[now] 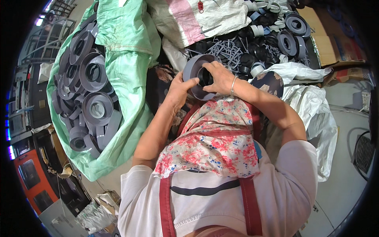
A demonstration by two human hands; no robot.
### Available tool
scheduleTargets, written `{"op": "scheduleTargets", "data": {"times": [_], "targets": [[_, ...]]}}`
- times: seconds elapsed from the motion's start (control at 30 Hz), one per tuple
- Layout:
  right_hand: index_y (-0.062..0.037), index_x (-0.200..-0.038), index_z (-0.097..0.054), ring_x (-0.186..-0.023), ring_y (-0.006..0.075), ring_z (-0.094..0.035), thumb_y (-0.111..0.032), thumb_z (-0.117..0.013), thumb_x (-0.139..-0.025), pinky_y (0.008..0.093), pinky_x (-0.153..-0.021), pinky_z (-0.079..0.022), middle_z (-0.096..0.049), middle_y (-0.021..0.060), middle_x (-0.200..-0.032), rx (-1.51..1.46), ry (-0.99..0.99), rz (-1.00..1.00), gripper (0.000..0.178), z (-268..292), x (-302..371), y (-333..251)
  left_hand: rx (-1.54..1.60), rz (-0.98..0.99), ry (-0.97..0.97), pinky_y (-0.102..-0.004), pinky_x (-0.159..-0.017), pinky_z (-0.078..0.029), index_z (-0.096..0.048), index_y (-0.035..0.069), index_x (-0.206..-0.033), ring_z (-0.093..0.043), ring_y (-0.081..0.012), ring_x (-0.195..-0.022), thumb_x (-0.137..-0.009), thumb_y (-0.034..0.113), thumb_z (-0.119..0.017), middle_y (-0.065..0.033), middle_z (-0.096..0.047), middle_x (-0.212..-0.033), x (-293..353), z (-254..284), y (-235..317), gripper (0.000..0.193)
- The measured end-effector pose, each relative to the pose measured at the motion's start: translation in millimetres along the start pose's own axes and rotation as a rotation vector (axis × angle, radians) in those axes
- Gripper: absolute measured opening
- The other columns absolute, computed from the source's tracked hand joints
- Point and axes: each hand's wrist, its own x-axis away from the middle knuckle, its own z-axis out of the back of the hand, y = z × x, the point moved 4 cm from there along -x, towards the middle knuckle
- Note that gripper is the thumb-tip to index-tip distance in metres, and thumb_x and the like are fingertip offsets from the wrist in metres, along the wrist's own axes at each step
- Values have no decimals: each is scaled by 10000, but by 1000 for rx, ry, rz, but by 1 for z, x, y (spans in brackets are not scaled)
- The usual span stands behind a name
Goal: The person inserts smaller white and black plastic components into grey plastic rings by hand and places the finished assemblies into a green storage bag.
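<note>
My left hand point(178, 90) grips the near left side of a round grey plastic fitting point(192, 68), a wide ring with an open hollow, its thumb over the rim. The fingers of my right hand point(222, 80) reach into the hollow, closed on a black round plastic piece point(203, 77) that sits partly inside; the fingers hide much of it. The fitting is held tilted above my lap, just over a floral apron point(217, 130). Beyond my hands lies a heap of thin grey plastic sticks point(227, 50) among black and white round parts.
A green woven sack point(132, 91) on the left is full of similar grey fittings point(94, 73). A white woven sack point(227, 17) covers part of the far heap. Grey ring parts point(287, 42) lie at its right, near cardboard point(321, 39). White plastic sheeting point(312, 114) hangs at my right.
</note>
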Motion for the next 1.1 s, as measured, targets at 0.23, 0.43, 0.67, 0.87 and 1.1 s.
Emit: {"op": "scheduleTargets", "data": {"times": [0.23,0.43,0.67,0.87,1.1], "targets": [[-40,-1156,-424,-1003,334,-449,-148,-743,-571,368,-822,-441,-445,152,-1087,218,59,392,675,23,11,-41,120,110,-95,-322,-801,-489,-515,-33,-1070,-597,-170,-866,-827,86,-573,-90,-603,-977,21,2,10,276],[-44,-1075,-482,-901,279,-490,-90,-562,-663,340,-747,-468,-479,116,-992,468,133,832,423,30,21,-48,162,209,-181,-336,-847,-472,-502,-40,-1098,-586,-173,-915,-843,168,-593,-92,-591,-1032,27,-3,15,341],[75,-993,-552,-533,219,-594,-538,-600,-745,263,-477,-481,-632,159,-770,-718,-301,-502,663,39,13,-14,136,-105,-156,-336,-854,-454,-432,-27,-1172,-546,-179,-972,-799,157,-656,-99,-543,-1094,36,-22,18,473],[86,-1162,-422,-729,289,-633,-429,-725,-653,366,-698,-514,-616,204,-734,26,346,261,785,49,23,-21,58,-145,-59,-315,-859,-432,-395,-23,-1187,-520,-172,-976,-758,114,-681,-95,-515,-1092,44,-36,25,533],[38,-890,-600,-617,170,-624,-477,-537,-837,267,-534,-508,-645,133,-740,-717,-114,-290,522,59,13,25,-623,-789,413,-321,-888,-408,-347,-26,-1249,-485,-197,-1042,-690,-30,-662,-133,-460,-1184,85,-11,111,642]]}}
